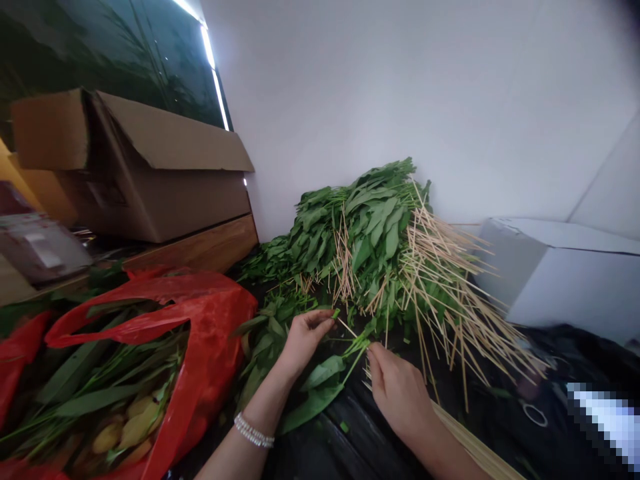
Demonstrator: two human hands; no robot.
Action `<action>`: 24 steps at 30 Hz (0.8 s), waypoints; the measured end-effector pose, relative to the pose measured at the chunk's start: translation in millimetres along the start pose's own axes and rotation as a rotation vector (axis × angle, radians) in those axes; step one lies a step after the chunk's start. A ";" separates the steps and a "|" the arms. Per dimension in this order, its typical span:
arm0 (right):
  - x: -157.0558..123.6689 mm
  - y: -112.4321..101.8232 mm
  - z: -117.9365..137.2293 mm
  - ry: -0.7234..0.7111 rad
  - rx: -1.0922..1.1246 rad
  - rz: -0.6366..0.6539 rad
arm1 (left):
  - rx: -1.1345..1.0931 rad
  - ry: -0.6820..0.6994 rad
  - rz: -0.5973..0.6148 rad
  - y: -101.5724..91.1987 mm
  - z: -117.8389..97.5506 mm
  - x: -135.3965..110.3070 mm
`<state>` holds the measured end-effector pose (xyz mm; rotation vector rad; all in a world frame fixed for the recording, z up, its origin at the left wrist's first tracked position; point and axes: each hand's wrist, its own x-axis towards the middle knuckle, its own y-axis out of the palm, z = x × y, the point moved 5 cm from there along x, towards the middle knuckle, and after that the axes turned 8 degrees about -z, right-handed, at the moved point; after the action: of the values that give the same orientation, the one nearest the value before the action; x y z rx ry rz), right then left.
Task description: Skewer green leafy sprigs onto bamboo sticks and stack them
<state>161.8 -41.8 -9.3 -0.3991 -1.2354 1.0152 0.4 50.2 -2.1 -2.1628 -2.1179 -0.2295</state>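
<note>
My left hand [309,333] is closed, thumb and fingers pinching a small green stem piece [337,313]. A thin pale bamboo skewer [347,326] runs from that piece toward my right hand [395,387]. Its fingers are closed on the green leaf stems [356,348], whose broad leaves [323,380] hang down between my wrists. Whether the right fingers also grip the skewer is hidden. Just beyond both hands rises a large pile of leaves [375,213] threaded on skewers, their bare sticks [450,267] fanning out to the right.
At left, a red plastic bag [220,320] holds long leaves and yellowish round pieces. An open cardboard box [200,193] sits behind it. A white box [565,267] stands at right. Loose skewers [475,440] lie under my right forearm on black plastic sheeting [350,440].
</note>
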 end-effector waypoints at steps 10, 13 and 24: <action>-0.1 0.0 0.4 -0.018 -0.021 -0.011 | -0.018 -0.012 -0.005 1.0 -0.5 -0.3; -0.3 0.2 -0.3 -0.019 -0.033 -0.016 | -0.010 -0.010 -0.007 1.1 -1.1 -0.6; -0.3 1.3 -1.2 -0.011 -0.067 0.000 | 0.017 0.011 -0.011 0.7 -2.0 -0.4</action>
<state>162.3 -41.0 -10.9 -0.4458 -1.2819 0.9793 1.0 49.5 -0.2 -2.1362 -2.1184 -0.2226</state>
